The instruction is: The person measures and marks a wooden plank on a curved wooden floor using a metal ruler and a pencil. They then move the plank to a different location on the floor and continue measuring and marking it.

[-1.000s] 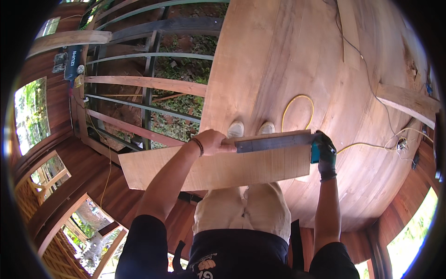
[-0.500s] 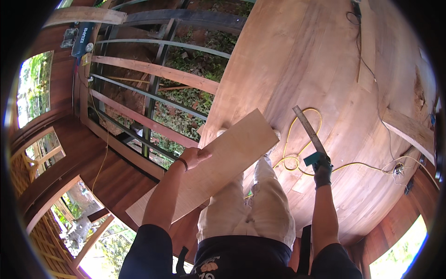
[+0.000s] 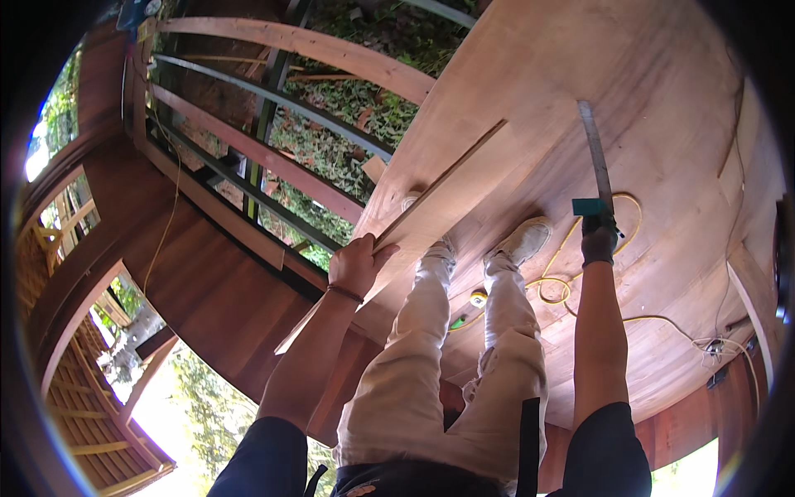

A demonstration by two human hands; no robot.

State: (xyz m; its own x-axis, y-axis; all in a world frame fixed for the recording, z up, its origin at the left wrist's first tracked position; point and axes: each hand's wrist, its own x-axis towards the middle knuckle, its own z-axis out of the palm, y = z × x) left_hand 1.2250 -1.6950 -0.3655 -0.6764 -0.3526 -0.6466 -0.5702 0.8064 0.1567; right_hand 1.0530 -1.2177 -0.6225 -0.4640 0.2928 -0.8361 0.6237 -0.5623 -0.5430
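Note:
My left hand (image 3: 358,263) is closed around the edge of a long light-brown wooden board (image 3: 435,207). The board slants from beside my left forearm out toward the far side, tilted so that its narrow dark edge shows. My right hand (image 3: 598,242) wears a dark glove and is wrapped around the teal stock of a try square (image 3: 593,145). The square's long metal blade points away from me over the plank floor. Nothing touches the far end of the blade, and the square and the board are apart.
Open floor joists (image 3: 331,124) with ground and plants below lie to the left. The wooden floor (image 3: 662,99) carries a looped yellow cord (image 3: 633,240), a yellow tape measure (image 3: 478,299) by my feet and a loose plank (image 3: 754,286) at right.
The board has turned from showing its broad face to being seen more edge-on. My right hand has moved slightly right and farther away with the square. The view has shifted.

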